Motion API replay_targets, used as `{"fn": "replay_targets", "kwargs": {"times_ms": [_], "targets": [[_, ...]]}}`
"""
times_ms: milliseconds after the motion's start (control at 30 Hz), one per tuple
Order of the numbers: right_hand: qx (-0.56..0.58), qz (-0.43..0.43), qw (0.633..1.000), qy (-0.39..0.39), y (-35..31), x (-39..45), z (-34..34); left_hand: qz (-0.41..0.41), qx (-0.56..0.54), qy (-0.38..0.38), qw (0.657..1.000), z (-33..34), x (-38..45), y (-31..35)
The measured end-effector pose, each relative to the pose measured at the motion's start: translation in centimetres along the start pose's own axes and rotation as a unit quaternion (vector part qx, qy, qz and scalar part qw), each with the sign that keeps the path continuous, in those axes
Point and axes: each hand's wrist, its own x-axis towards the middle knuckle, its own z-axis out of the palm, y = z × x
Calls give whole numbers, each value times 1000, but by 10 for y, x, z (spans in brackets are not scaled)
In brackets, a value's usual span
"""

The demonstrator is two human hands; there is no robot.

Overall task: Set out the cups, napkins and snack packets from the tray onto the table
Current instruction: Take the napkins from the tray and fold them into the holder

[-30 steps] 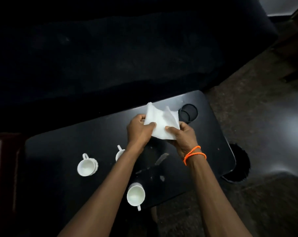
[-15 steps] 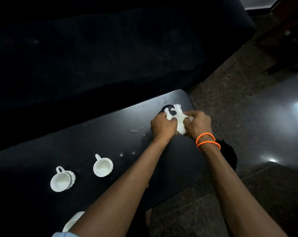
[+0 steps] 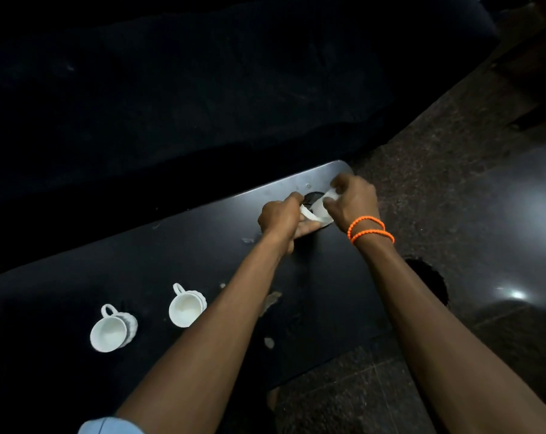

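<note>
A crumpled white napkin [image 3: 316,211] is held between both hands over a round cup hole [image 3: 312,197] at the far right corner of the black table [image 3: 171,252]. My left hand [image 3: 281,219] grips the napkin's left end and my right hand [image 3: 351,200], with orange bead bracelets on the wrist, pinches its right end. Two white cups stand on the table's left part: one [image 3: 112,328] nearer the left and one [image 3: 185,306] close to my left forearm.
A dark sofa [image 3: 187,89] fills the space behind the table. Speckled stone floor [image 3: 437,170] lies to the right, with a round dark shape [image 3: 428,283] just past the table's right edge. Small pale specks dot the tabletop.
The napkin went from spread open above the table's middle to bunched up at the corner hole. Both hands moved right and away with it; a third cup dropped out of view.
</note>
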Motion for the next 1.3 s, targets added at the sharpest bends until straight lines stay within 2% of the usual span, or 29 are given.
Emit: {"fn": "replay_targets", "kwargs": {"times_ms": [100, 167, 233, 300, 333, 400, 467, 667, 767, 1000, 1167, 1300], "targets": [[94, 9, 995, 35, 12, -8, 12, -8, -7, 14, 1000, -4, 7, -7], [169, 61, 978, 110, 19, -14, 17, 16, 32, 56, 998, -10, 16, -14], [228, 140, 954, 135, 26, -17, 22, 43, 61, 70, 995, -14, 24, -21], [304, 239, 920, 61, 30, -18, 27, 58, 88, 34, 994, -15, 30, -24], [364, 280, 888, 0, 31, -19, 30, 57, 94, 4, 994, -14, 33, -26], [485, 301, 817, -84, 35, -23, 39, 50, 85, -68, 993, -11, 34, -31], [537, 283, 789, -97, 35, -32, 45, 58, 90, -116, 988, -11, 33, -39], [555, 300, 775, -42, 37, -70, 59, 93, 117, -113, 982, -24, 19, -83], [572, 303, 762, -32, 40, -96, 68, 86, 74, -121, 986, -36, 9, -105], [610, 319, 725, -15, 42, -150, 86, 93, 82, -69, 990, -67, -31, -142], [597, 320, 735, -35, 35, -182, 100, 108, 124, -8, 986, -92, -58, -165], [597, 319, 734, -58, 29, -205, 110, 91, 116, 2, 989, -112, -69, -175]]}}
